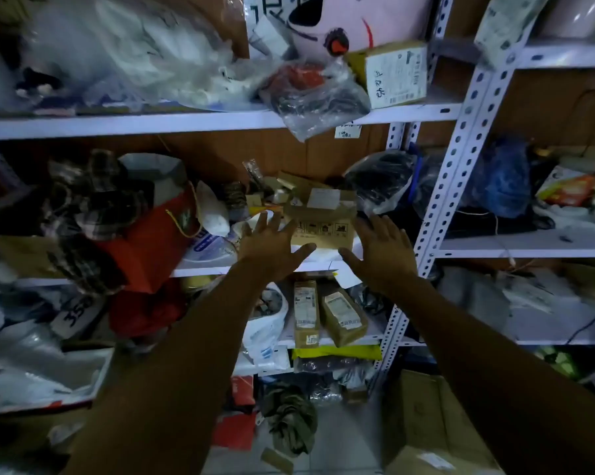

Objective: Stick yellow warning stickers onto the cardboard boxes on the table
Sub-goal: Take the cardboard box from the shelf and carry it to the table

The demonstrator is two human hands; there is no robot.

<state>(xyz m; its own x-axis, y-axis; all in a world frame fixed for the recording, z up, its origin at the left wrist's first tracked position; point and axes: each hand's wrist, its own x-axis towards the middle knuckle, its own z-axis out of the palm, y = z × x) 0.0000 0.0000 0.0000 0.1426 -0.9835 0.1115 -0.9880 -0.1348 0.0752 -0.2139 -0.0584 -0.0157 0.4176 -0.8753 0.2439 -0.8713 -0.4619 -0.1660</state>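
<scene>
- At the left end of the middle shelf (203, 270), a plaid cloth bundle (94, 207) is seen draped over a red paper bag (152, 245), which overhangs the shelf's front edge.
- Just beside the bag, a white pouch (212, 214) is seen leaning, with a printed plastic packet (210, 246) lying below it at the front edge.
- The left hand (272, 248) is held out toward the shelf with its fingers spread wide; nothing is gripped, and its fingertips lie at the left side of the cardboard box (323, 224).
- The cardboard box is found on the middle shelf near its front edge, close to the right upright post (436, 207); handling symbols are printed on its front face and a white label is stuck on its top.
- The right hand (381, 252) is likewise held flat and spread, empty, at the right side of the box; whether it touches the cardboard cannot be told.
- On the shelf below, two narrow labelled parcels (326, 313) are seen lying side by side.
- On the floor at the lower right, a large open carton (436, 416) is seen.
</scene>
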